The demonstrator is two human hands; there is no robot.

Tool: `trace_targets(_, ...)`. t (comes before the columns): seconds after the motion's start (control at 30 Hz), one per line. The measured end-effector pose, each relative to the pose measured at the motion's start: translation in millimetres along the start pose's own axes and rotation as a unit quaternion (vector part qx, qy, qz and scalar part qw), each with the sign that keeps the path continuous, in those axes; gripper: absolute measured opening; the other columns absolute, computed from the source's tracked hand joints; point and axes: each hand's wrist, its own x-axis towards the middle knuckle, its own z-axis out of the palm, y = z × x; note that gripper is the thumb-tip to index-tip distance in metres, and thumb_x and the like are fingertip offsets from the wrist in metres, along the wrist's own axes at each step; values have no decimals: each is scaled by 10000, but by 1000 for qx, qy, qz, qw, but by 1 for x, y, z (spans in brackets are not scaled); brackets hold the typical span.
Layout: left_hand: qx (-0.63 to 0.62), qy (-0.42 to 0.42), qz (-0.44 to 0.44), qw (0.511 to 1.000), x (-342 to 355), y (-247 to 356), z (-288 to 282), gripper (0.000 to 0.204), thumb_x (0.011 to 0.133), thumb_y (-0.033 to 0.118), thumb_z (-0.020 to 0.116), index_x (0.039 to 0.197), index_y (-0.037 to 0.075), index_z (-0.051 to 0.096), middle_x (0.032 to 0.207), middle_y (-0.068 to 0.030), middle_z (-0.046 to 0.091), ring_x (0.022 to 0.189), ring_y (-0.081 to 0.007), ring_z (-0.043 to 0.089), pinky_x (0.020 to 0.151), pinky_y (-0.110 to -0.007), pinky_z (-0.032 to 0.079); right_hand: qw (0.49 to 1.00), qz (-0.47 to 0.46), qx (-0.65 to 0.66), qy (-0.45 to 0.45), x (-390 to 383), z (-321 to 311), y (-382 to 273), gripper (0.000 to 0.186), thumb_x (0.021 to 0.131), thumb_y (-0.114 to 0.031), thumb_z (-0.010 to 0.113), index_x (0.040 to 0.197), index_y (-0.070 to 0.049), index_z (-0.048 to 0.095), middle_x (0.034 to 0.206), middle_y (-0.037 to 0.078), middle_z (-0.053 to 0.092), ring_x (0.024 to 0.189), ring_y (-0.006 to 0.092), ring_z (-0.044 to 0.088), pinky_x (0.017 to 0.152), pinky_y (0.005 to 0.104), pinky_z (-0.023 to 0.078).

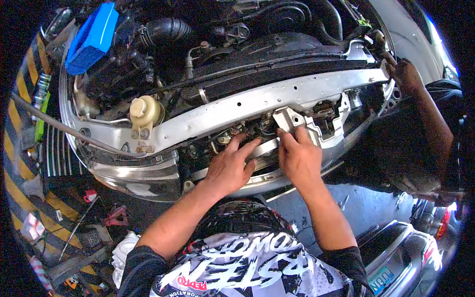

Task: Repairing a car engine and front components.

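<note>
My left hand reaches into the opening at the front of a car, its fingers spread near a small metal latch part. A silver strip runs between my hands. My right hand has its bent fingers over the lower left edge of a silver trim panel, and the fingertips touch it. Where the thumb sits is hidden. Above both hands crosses the silver radiator support bar, with bolt holes along it.
The engine bay lies open beyond the bar. A cream reservoir and a blue filter-like block are on the left. Another person's hand rests by the right fender. Tools and striped floor markings lie left; another car stands behind.
</note>
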Motion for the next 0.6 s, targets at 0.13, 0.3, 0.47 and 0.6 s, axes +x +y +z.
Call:
trace_targets(0.13,76,8,-8,997,3,14,1,631,898,210,695,1488,173,476,1392,-270,476,1124,-453,632,922,-486,559,999,-5,4,-49,-10,-10,-6,452,865,-176,670,1313,-138,620,942,128,577,706,338,672,607,460,556)
trace_targets(0.3,110,-23,-39,993,14,26,-1,663,893,238,697,1500,151,444,1295,-275,488,1029,-446,662,855,-500,579,989,31,-12,-142,-14,-11,-16,559,860,-171,656,1402,-111,535,965,157,637,760,360,706,639,476,572)
trace_targets(0.47,140,-19,-19,990,26,30,-4,693,866,274,740,1492,165,465,1197,-268,535,932,-450,681,796,-520,585,982,75,24,-173,-9,-11,-16,635,789,-137,700,1397,-80,529,977,212,694,812,418,694,710,512,565)
trace_targets(0.6,143,-17,-17,989,22,29,-4,693,863,281,746,1487,166,469,1181,-252,539,961,-448,673,815,-519,580,969,92,39,-224,0,-5,-15,563,826,-142,656,1357,-40,501,829,273,699,805,446,707,722,541,575)
